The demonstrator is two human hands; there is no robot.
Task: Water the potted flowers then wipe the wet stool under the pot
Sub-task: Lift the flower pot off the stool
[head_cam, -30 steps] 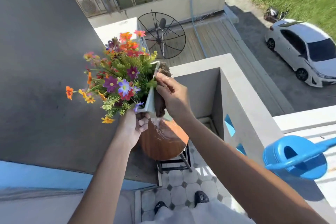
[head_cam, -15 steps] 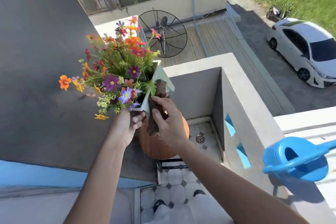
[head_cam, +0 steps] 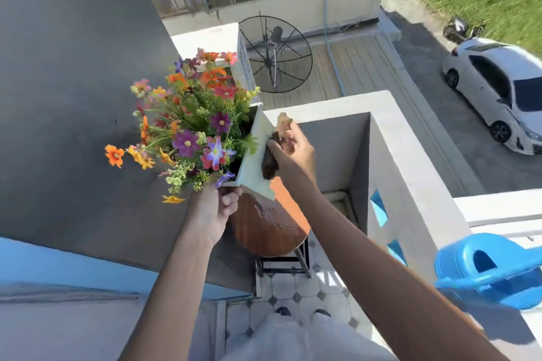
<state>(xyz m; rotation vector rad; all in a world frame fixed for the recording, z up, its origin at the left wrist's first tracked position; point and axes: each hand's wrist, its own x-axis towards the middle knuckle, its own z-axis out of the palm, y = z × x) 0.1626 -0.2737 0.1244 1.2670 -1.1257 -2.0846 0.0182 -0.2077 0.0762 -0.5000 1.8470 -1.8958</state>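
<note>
My left hand (head_cam: pixel 215 208) grips the lower corner of a white square pot (head_cam: pixel 253 167) full of colourful flowers (head_cam: pixel 193 126) and holds it lifted and tilted above the stool. My right hand (head_cam: pixel 293 152) presses a dark brown cloth (head_cam: pixel 271 163) against the pot's outer side. Below, the round wooden stool (head_cam: pixel 269 228) on a black metal frame shows wet streaks on its top. A blue watering can (head_cam: pixel 487 269) stands on the ledge at the right.
A grey wall (head_cam: pixel 73 97) rises close on the left. The concrete balcony parapet (head_cam: pixel 390 141) encloses the corner, with a tiled floor (head_cam: pixel 293 293) and my shoes below. Beyond are a satellite dish (head_cam: pixel 275 53) and a white car (head_cam: pixel 504 91).
My right hand with the cloth slid down the pot's side to its lower end, then back up it. The pot stays lifted in my left hand.
</note>
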